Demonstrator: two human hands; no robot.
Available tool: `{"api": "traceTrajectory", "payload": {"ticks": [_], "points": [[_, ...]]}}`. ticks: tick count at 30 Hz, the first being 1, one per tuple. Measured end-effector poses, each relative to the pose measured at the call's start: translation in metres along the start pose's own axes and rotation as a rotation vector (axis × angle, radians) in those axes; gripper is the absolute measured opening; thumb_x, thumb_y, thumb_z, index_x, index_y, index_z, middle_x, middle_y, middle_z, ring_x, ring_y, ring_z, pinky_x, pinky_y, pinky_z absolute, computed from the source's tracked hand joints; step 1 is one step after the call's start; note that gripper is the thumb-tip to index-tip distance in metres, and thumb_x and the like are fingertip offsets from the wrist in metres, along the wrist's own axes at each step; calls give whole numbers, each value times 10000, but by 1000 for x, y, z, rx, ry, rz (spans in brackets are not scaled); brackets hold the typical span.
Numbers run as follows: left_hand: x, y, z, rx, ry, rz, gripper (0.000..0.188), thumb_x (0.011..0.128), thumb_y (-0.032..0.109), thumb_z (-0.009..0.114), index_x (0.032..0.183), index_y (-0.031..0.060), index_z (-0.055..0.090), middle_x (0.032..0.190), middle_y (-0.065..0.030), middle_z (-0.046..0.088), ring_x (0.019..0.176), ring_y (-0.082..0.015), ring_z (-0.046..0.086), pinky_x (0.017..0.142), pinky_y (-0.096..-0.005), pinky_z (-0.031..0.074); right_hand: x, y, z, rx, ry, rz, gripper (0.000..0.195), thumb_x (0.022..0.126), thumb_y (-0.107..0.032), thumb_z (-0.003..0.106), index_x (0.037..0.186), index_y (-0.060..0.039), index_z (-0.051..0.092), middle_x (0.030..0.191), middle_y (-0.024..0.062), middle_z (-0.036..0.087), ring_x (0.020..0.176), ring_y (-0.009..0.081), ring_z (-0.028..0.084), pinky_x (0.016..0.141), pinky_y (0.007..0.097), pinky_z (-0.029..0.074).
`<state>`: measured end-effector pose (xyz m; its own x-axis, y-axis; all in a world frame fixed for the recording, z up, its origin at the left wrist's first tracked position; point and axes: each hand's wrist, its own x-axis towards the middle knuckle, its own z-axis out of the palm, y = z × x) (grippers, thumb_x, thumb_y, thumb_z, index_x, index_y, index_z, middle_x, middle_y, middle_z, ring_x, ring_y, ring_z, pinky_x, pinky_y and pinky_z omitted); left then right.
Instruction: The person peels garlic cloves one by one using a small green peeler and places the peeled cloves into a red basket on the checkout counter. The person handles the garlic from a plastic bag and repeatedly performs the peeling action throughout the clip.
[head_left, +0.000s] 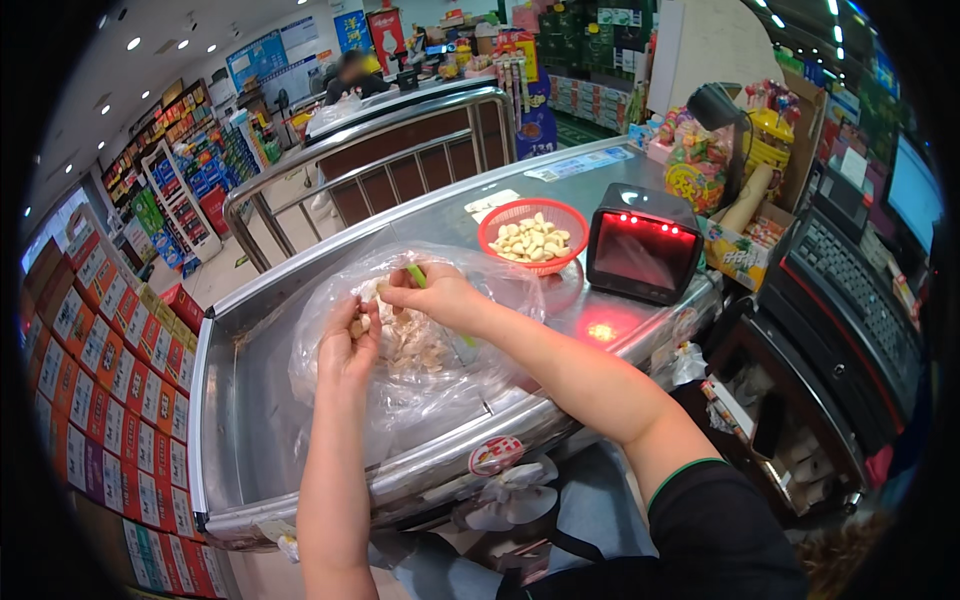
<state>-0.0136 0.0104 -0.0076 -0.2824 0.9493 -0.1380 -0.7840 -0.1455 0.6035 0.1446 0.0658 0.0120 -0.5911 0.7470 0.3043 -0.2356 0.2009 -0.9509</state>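
Both of my hands work over a clear plastic bag (322, 300), spread on the metal checkout counter (251, 420). Dry garlic skins (412, 351) lie in the bag, with pale whole garlic partly hidden behind my fingers. My left hand (351, 341) pinches a small garlic piece (361, 324) between thumb and fingers. Close beside it, my right hand (439, 296) grips a slim green handle (416, 275); its working end is hidden. Another bit of green shows below the right wrist. To the right, a red plastic basket (491, 251) holds peeled garlic cloves (531, 238).
A black barcode scanner (645, 244) glows red right of the basket. Beyond it stand candy containers (697, 169), a keyboard (851, 262) and a monitor (915, 187). Stacked cartons (112, 375) border the counter's left end. Past a steel railing (375, 157), a person (354, 79) sits at another counter.
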Motion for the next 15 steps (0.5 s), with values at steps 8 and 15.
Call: {"api": "traceTrajectory", "payload": {"ticks": [8,15], "points": [[-17,-14,16,463,-246,-7,103,868,145,540,918,55,544,646,4,480,457,-66,401,383,-210,298,-7,-11,-2,-298,80,241,334,797,-346,596,993,-78,629,968,62,622,886,141,558,775,268,419],[-16,-14,15,445,-222,55,112,877,166,517,838,61,514,663,-7,493,450,-73,385,389,-220,290,-5,-13,-6,-589,-3,268,447,786,-483,524,1036,-126,623,1024,79,620,949,214,570,811,297,419]]}}
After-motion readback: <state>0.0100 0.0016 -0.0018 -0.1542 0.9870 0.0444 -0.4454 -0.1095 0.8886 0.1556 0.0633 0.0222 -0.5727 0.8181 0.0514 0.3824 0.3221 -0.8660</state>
